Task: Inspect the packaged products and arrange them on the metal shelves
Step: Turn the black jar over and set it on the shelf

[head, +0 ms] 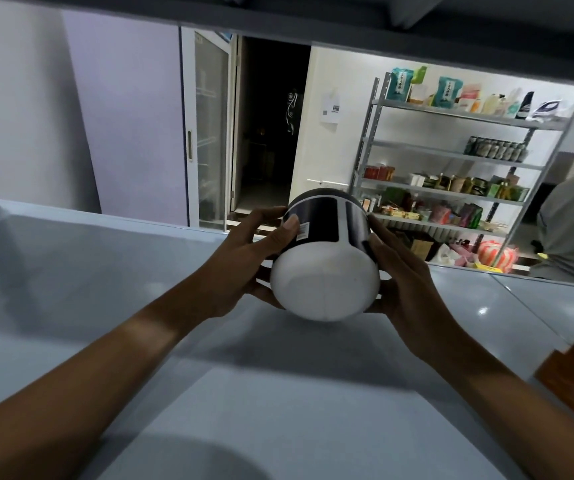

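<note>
A round tub (pixel 327 261), white-bodied with a dark label band crossed by white stripes, is held up in the air above the pale bench (pixel 105 271); it lies tipped over, its plain white end turned toward the camera and its other end pointing away toward the far wall, so its axis runs roughly from viewer to room, tilted a little upward; which end is lid and which is base I cannot tell; the left hand (pixel 244 258) clasps its left flank, thumb laid over a small sticker on the label, fingers curled underneath; the right hand (pixel 403 268) cups the right flank, fingers wrapped along the side; both hands grasp the tub, neither is free; this reads as the inspecting step, the package being turned over for a look, with placement not yet begun; the next move likely calls for righting the tub so a flat end faces down, then carrying it to a shelf; the metal shelves (pixel 451 157) stand well apart against the back wall, stocked with packets, cans and bottles; another person (pixel 572 216) stands at the right edge beside them; a glass-doored cabinet (pixel 209 133) and a dark doorway lie to the left
</note>
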